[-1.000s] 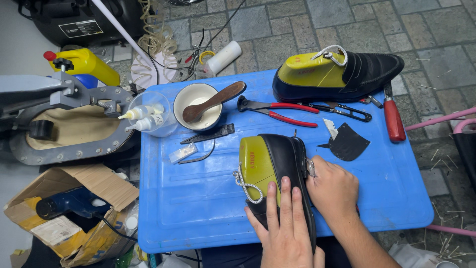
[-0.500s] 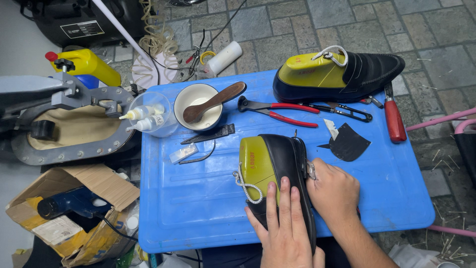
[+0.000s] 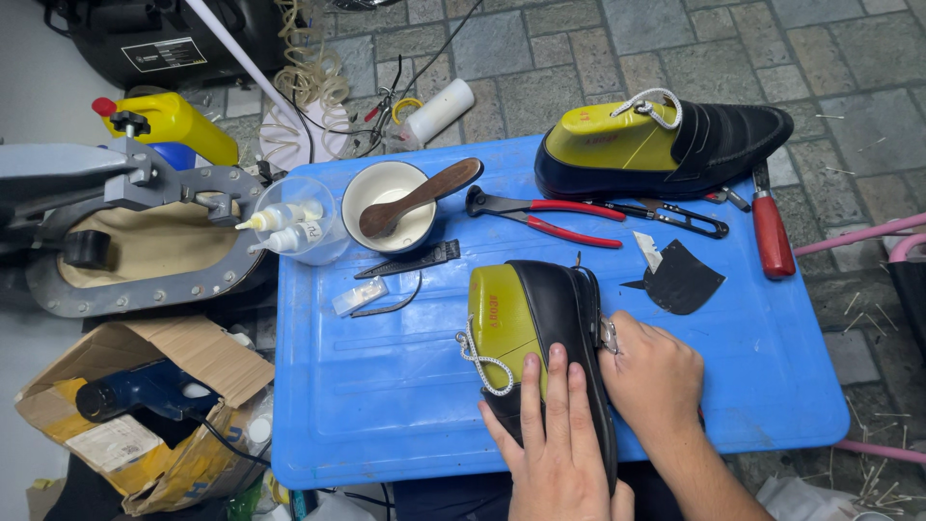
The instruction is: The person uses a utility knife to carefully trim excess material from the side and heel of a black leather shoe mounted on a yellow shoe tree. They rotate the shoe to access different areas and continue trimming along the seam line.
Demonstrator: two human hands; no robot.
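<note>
A black leather shoe upper on a yellow-green last point(image 3: 536, 328) lies on the blue plastic table point(image 3: 386, 386), heel end toward the far side. My left hand point(image 3: 555, 439) lies flat on top of it, fingers pointing away from me. My right hand point(image 3: 651, 381) presses against the shoe's right side, fingers curled by a small metal piece at the edge. A white cord loops from the last on the left. A second black shoe on a yellow-green last point(image 3: 666, 145) stands at the table's far right.
On the table: red-handled pincers point(image 3: 550, 214), black scissors point(image 3: 675, 217), a red-handled tool point(image 3: 772, 232), a black leather scrap point(image 3: 680, 280), a white bowl with wooden spoon point(image 3: 395, 203), a clear dish with small bottles point(image 3: 289, 227). A grey machine point(image 3: 116, 241) and cardboard box point(image 3: 135, 415) stand left.
Both hands have stayed on the near shoe; the right hand shifted very slightly along its side. Nothing else has moved.
</note>
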